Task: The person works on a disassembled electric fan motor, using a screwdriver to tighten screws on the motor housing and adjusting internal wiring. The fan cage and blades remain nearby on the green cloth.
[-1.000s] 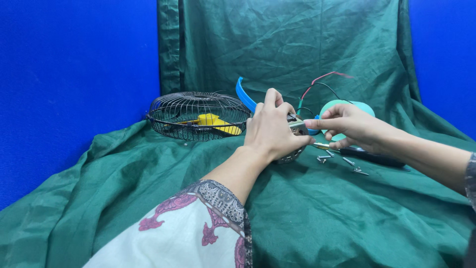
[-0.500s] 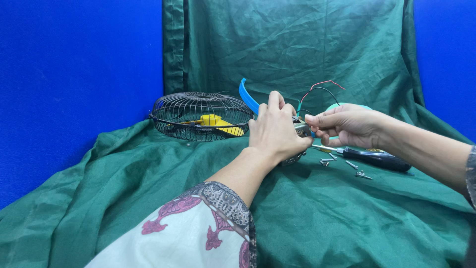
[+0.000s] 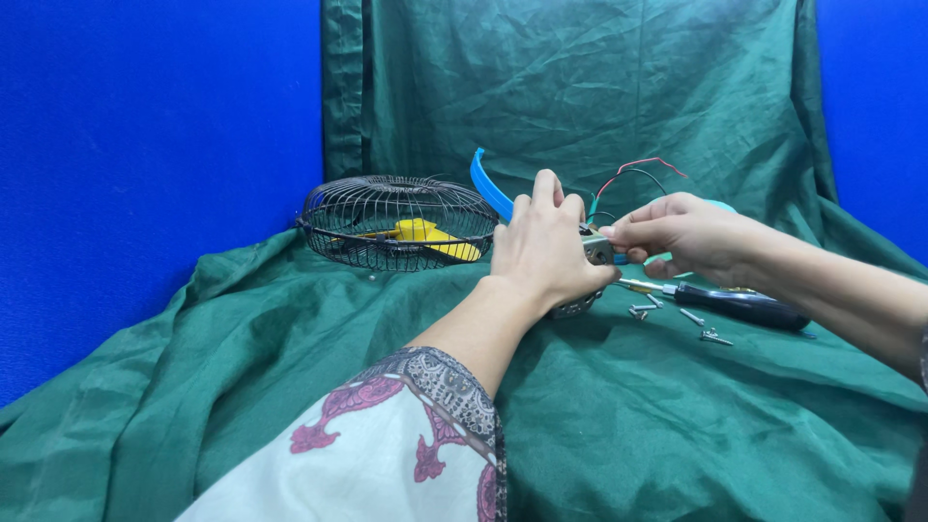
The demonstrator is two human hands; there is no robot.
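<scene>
Gripping a small metal motor part (image 3: pixel 592 249) from above, the left hand (image 3: pixel 546 246) sits near the centre of the view, its fingers curled closed around the top of this part so that most of it is hidden. The right hand (image 3: pixel 688 234) comes from 3 o'clock and touches the same part at its right end; thumb and forefinger are pressed narrow together in a pinch on it, but what exactly they pinch is too small to tell. Red and dark wires (image 3: pixel 640 176) rise in a loop at 12 o'clock of the right hand. A blue curved fan blade (image 3: pixel 490 189) stands up just behind the left hand, at about 11 o'clock of it. At 9 o'clock of the left hand, a round black wire fan guard (image 3: pixel 396 220) lies on the green cloth (image 3: pixel 290 338), with a yellow piece (image 3: pixel 423 235) inside it. Below the right hand, at about 5 o'clock, a screwdriver with black handle (image 3: pixel 739 305) lies on the cloth, and several small screws (image 3: pixel 713 336) lie near it. The left forearm wears a white sleeve with red pattern (image 3: pixel 387 464).
</scene>
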